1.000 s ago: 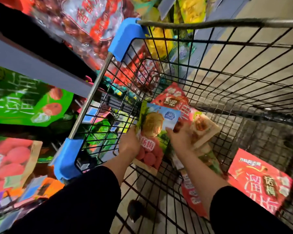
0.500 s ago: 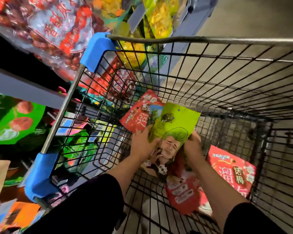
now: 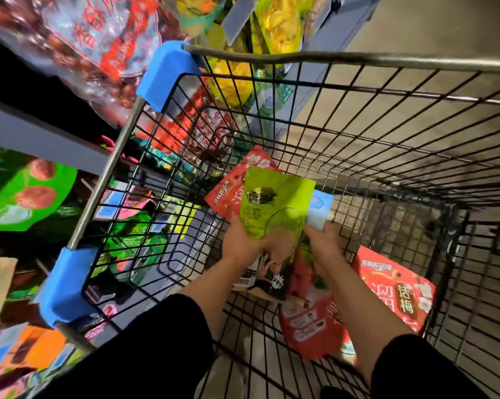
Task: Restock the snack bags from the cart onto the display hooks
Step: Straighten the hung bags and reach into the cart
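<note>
left hand (image 3: pixel 244 243) grips green bag (image 3: pixel 274 203) | fingers hidden | right hand (image 3: pixel 325 243) grips blue bag (image 3: pixel 319 211)

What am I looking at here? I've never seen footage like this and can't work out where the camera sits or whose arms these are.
There is no machine here. A person wears one wide-angle camera on the head, looking forward and down, so you see their own two arms in black sleeves reaching into a wire shopping cart with blue corner guards.

The left hand grips the lime-green snack bag, the front of a small stack of bags. The right hand holds the stack from the other side, at a pale blue bag behind the green one. A red bag sticks out behind them too.

More red bags lie on the cart floor, one by the right forearm. To the left, outside the cart, are the store shelves with hanging snack packets, rather blurred.
</note>
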Motion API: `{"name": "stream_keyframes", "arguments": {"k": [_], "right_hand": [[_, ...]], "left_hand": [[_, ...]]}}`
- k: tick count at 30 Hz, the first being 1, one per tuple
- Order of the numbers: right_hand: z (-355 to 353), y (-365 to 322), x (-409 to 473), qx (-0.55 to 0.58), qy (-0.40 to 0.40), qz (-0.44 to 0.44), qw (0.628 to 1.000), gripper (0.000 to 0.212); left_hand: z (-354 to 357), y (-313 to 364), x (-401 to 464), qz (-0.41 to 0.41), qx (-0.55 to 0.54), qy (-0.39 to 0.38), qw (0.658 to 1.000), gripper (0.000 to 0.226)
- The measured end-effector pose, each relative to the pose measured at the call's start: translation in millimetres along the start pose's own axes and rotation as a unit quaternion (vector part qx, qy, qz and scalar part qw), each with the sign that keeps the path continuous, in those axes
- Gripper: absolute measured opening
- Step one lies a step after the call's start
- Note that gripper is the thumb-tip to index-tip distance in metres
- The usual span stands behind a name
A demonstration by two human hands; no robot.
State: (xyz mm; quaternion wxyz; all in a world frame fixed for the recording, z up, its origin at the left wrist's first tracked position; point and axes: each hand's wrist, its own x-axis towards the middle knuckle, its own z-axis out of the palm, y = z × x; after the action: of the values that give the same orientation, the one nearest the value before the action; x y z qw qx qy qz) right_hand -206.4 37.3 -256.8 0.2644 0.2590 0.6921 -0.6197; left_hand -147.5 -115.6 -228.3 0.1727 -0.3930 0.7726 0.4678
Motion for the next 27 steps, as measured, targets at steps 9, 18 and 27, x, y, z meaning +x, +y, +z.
{"name": "stream_keyframes", "arguments": {"k": [9,18,27], "right_hand": [[17.3,-38.7,-43.3,0.006,0.033,-0.115,0.993,0.024],[44.1,-99.1,-145.4,0.038,0.024,-0.224,0.973,0.01],[74.2,-142.1,-295.4,0.192,-0.062,-0.287,0.936,0.03]], "left_hand": [[-54.0,20.2,-25.0,0.082,-0.094,0.076,0.989,0.076],[-101.3,62.1,-129.9,0.294,-0.08,0.067,0.95,0.014],[-176.6,57.8,-232.8,0.421,-0.04,0.129,0.897,0.059]]}}
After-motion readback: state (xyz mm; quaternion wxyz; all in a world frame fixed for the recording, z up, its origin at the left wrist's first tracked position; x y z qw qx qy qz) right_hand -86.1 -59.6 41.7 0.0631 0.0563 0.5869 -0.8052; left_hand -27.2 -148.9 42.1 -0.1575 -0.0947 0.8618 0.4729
